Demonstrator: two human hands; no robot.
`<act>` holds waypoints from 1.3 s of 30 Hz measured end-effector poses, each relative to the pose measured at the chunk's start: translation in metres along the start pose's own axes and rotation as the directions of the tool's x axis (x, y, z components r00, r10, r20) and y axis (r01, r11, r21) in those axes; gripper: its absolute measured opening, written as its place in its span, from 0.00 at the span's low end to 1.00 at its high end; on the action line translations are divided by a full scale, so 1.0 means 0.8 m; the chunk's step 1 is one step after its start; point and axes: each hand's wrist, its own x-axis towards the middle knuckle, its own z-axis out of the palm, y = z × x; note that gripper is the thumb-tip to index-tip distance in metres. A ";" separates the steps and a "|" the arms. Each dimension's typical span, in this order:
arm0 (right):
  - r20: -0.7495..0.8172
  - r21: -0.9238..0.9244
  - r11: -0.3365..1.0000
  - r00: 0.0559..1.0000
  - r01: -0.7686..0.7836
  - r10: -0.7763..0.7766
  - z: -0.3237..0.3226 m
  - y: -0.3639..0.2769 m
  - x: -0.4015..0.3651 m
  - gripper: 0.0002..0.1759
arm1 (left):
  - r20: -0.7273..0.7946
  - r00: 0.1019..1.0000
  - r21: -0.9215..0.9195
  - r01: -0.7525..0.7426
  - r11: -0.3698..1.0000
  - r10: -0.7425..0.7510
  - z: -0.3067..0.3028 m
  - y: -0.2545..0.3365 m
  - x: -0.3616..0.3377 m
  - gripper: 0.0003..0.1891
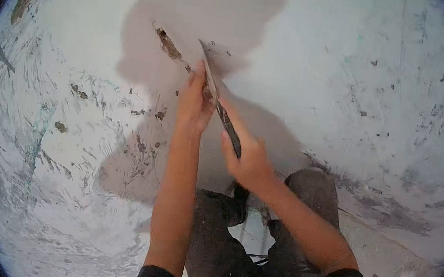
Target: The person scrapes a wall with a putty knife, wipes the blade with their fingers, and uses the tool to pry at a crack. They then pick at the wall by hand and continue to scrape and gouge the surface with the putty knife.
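Head view, looking down both forearms at a scuffed white wall (361, 72). A putty knife (217, 61) is being held approx. centre-frame, its blade lying against a wet grey patch (209, 6) just beyond the fingertips. The handle is being gripped by the right hand (249, 161), fingers wrapped closed round it. The blade's back is being pressed by the left hand (196, 103), fingers extended flat along the steel. The knife is probably light, w/ a thin springy blade & keen edges, so it is best taken at the handle, w/ pressure added mid-blade. A dark gouge (168, 45) is lying just left of the left fingertips. Both arms are being held fwd, the left nearly straight, above bent knees (314, 193).
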 end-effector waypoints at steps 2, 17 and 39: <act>-0.132 0.071 0.996 0.990 -0.046 0.055 0.007 -0.010 -0.024 0.27 | 0.027 0.999 0.108 0.040 0.993 -0.043 -0.006 -0.005 -0.011 0.17; -0.012 0.012 0.997 0.997 -0.081 0.081 0.003 -0.020 -0.023 0.34 | -0.015 0.996 0.015 0.089 0.996 -0.089 -0.003 -0.007 -0.018 0.16; 0.195 -0.216 0.962 0.959 -0.165 0.208 0.014 0.065 -0.053 0.42 | 0.279 0.951 0.081 -0.160 0.984 0.132 -0.055 -0.069 -0.106 0.32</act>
